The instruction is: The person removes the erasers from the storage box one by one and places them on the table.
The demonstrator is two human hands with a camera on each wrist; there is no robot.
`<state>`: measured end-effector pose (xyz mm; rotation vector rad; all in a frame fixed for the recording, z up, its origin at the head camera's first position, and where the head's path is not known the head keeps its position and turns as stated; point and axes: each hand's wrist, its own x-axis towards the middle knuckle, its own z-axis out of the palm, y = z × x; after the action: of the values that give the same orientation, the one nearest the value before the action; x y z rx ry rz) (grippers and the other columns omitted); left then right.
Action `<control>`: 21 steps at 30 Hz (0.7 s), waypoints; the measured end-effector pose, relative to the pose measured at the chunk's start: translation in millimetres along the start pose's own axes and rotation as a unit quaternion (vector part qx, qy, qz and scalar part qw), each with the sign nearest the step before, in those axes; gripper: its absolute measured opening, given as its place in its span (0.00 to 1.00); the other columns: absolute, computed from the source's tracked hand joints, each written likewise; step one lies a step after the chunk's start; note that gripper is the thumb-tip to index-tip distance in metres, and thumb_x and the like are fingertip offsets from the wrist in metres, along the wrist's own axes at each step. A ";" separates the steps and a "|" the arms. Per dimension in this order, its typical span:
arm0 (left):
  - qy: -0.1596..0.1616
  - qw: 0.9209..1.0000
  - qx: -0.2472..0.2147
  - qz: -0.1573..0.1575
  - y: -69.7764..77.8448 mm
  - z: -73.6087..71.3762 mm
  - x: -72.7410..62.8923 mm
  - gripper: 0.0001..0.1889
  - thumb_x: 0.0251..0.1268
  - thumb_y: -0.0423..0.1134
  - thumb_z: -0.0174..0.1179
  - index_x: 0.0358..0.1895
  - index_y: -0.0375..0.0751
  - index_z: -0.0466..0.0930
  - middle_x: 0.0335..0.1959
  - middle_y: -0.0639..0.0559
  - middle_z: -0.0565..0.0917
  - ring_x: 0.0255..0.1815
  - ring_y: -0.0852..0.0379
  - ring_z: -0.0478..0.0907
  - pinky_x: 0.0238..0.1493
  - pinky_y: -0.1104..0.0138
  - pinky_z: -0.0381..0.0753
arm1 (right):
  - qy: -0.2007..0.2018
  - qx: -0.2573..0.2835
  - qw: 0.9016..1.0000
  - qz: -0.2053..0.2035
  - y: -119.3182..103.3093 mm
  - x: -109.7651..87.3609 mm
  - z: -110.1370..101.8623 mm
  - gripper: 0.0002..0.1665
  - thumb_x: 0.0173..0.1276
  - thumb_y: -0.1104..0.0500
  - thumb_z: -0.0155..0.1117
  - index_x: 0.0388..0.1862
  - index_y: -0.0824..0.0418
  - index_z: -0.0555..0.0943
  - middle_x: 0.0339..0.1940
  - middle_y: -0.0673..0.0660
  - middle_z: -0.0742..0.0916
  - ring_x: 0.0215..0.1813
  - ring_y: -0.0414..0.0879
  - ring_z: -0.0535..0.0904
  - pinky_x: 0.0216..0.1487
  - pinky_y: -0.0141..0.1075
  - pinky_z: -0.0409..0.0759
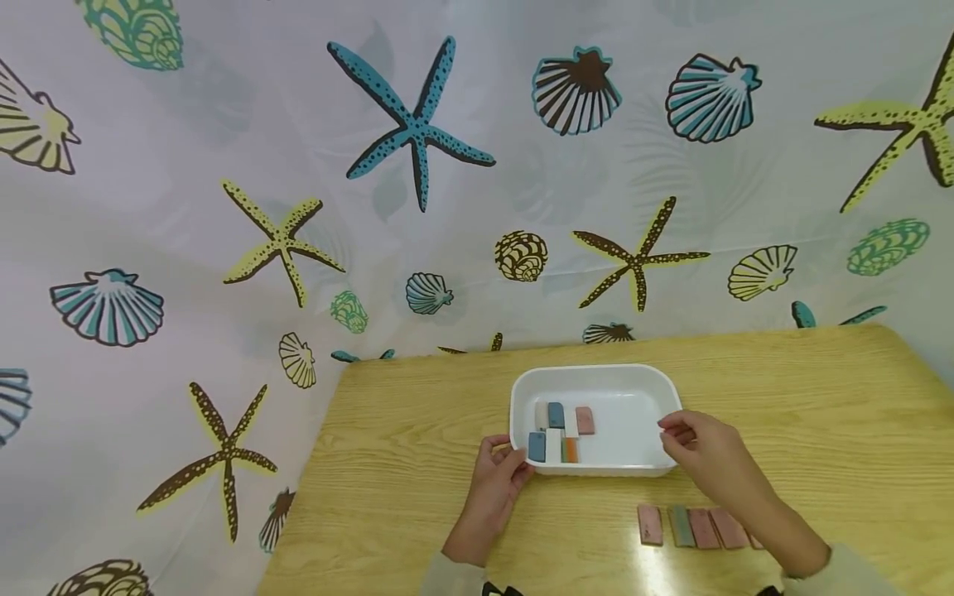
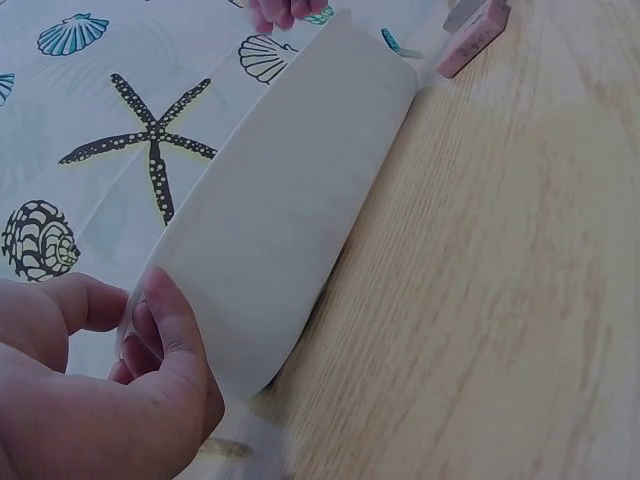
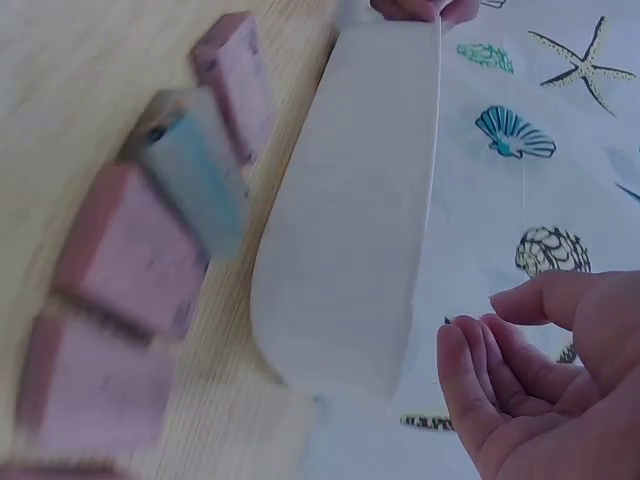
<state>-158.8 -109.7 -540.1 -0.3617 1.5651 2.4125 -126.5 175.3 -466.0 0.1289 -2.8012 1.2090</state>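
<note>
A white plastic basin stands on the table with several small eraser-like blocks in its left part. Among these are blue, white, pink and orange ones. At the basin's left front corner, my left hand pinches the rim, thumb on the outer wall in the left wrist view. My right hand is beside the right end of the basin. In the right wrist view its fingers are loosely bent, thumb apart from them, with nothing between and a small gap to the rim.
In front of the basin, below my right forearm, a row of pink blocks and a grey-green block lies on the wooden table. A cloth printed with shells and starfish hangs behind and left of the table.
</note>
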 end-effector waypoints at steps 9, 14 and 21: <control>-0.001 1.000 0.001 -0.002 -0.5 -0.3 -0.5 0.20 0.63 0.27 0.54 0.55 0.35 0.58 0.40 0.44 0.71 0.32 0.56 0.74 0.38 0.69 0.79 | -0.055 0.020 0.998 0.015 -4.3 30.9 48.5 0.09 0.61 0.64 0.61 0.38 0.68 0.80 0.30 0.52 0.83 0.34 0.45 0.79 0.34 0.36 0.77; -0.003 1.000 -0.001 -0.001 0.9 -0.8 -0.8 0.21 0.63 0.28 0.54 0.56 0.35 0.57 0.41 0.44 0.71 0.33 0.57 0.74 0.39 0.69 0.79 | -0.083 0.030 0.995 0.043 -3.5 45.0 65.8 0.08 0.60 0.63 0.62 0.36 0.68 0.80 0.28 0.53 0.82 0.33 0.45 0.77 0.33 0.37 0.76; -0.005 1.000 -0.005 -0.001 2.7 -0.6 -1.7 0.21 0.63 0.28 0.54 0.56 0.34 0.57 0.41 0.44 0.71 0.33 0.57 0.74 0.39 0.69 0.79 | -0.095 -0.003 0.993 0.070 -3.2 58.5 78.7 0.14 0.59 0.60 0.63 0.35 0.71 0.78 0.31 0.57 0.83 0.35 0.49 0.77 0.37 0.44 0.76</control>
<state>-158.0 -111.4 -537.4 -0.3517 1.5482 2.4171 -187.8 113.2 -510.8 0.0495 -3.0229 1.2795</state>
